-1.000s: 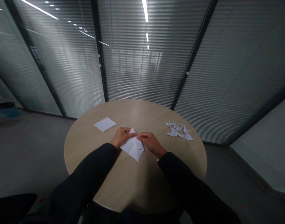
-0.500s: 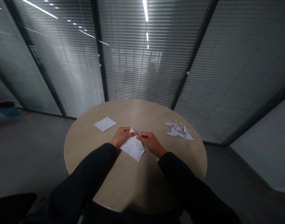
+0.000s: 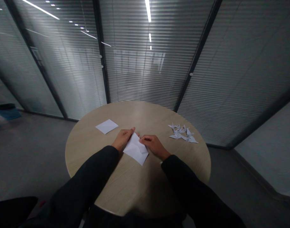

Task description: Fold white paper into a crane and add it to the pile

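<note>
A white folded paper (image 3: 136,149) lies on the round wooden table (image 3: 137,180) between my two hands. My left hand (image 3: 122,139) rests along the paper's left edge, its fingers stretched out flat and pressing on it. My right hand (image 3: 153,144) sits at the paper's right top corner, fingers curled and pinching a flap there. Both arms wear dark sleeves.
A flat white square sheet (image 3: 107,126) lies to the left, farther back. A cluster of several small folded paper figures (image 3: 182,132) sits at the right of the table. Glass walls with blinds stand close behind the table.
My left hand's fingers have straightened out from a curled pinch and now lie flat along the paper's edge. The paper's top point is folded lower. The right hand has barely moved.
</note>
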The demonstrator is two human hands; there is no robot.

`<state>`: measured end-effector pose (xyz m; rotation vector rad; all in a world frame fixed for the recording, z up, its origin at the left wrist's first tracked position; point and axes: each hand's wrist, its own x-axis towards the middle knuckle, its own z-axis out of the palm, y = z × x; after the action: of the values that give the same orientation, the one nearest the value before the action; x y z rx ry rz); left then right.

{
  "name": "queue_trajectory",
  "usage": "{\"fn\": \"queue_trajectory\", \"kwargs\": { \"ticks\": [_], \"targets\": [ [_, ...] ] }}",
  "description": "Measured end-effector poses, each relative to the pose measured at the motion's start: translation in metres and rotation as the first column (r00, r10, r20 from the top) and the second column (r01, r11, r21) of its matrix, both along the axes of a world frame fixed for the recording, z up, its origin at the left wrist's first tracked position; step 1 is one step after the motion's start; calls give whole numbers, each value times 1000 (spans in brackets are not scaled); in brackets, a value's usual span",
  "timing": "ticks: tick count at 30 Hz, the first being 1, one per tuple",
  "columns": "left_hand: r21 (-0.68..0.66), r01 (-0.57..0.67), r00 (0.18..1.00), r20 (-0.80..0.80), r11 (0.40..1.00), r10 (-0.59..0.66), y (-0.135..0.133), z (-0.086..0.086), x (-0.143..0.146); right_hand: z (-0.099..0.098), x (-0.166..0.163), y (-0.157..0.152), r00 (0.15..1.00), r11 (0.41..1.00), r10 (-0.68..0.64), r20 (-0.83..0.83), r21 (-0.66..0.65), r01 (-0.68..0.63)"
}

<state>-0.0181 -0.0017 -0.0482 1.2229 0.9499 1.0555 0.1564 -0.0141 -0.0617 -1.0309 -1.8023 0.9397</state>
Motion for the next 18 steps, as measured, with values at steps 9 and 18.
{"fn": "queue_trajectory", "kwargs": {
  "ticks": [9,18],
  "targets": [
    [41,-58,998,-7,997,59,-1,-1,2,3,-2,-1,1000,999,4,-26,-42,-5],
    [37,-170,978,132,985,164,1,1,-1,-2,0,1,991,992,29,-129,-121,-45]
  ]
}}
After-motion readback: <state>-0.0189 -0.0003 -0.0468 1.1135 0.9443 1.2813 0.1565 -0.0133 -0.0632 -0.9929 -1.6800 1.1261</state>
